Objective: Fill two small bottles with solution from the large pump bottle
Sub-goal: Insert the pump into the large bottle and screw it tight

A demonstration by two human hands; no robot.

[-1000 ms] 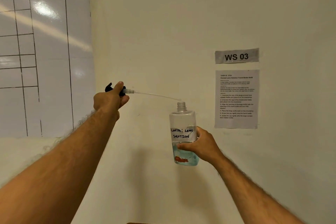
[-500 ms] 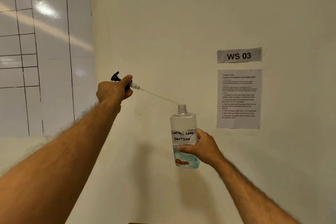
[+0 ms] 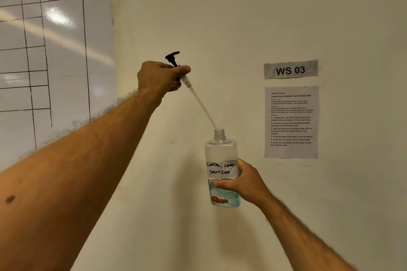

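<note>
Now we hold the large pump bottle [image 3: 222,169] upright before the wall with our right hand [image 3: 244,180] wrapped round its lower half, while our left hand [image 3: 157,79] pinches the black pump head [image 3: 174,59], its dip tube [image 3: 203,108] slanting into the bottle's open neck.

The dip tube [image 3: 203,110] slants from the pump head [image 3: 174,59] to the large pump bottle's [image 3: 222,171] open neck, crossing the gap between both hands. Bare wall [image 3: 198,17] lies above; the whiteboard [image 3: 55,61] bounds the left, the instruction sheet [image 3: 291,122] the right.
</note>
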